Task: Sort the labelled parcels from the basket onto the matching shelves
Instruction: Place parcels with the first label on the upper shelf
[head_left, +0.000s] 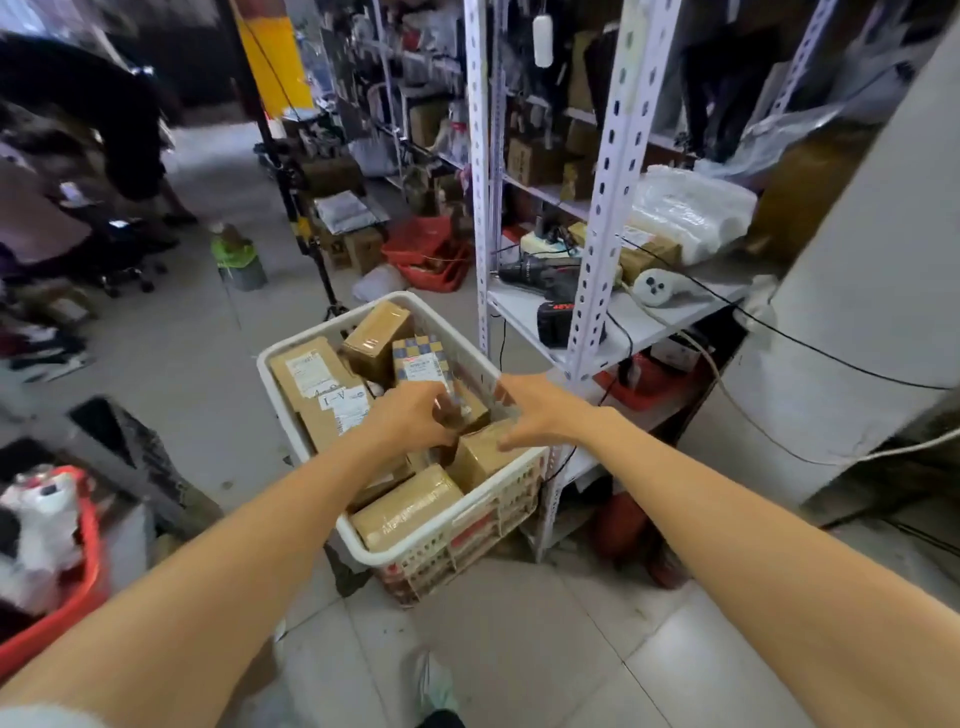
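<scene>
- The fingers of the left hand (413, 415) curl around a small parcel (457, 408) in the middle of the basket (410, 552); whether they press it firmly I cannot tell.
- The fingers of the right hand (524, 410) are spread apart, touching a brown box (480, 457) by the basket's right rim.
- The basket looks almost full: I count about six parcels, so the sorting seems to be near its start.
- The white shelf (631, 325) just beside the basket holds one drill (530, 273) and some bags; more shelves behind are blurred.
</scene>
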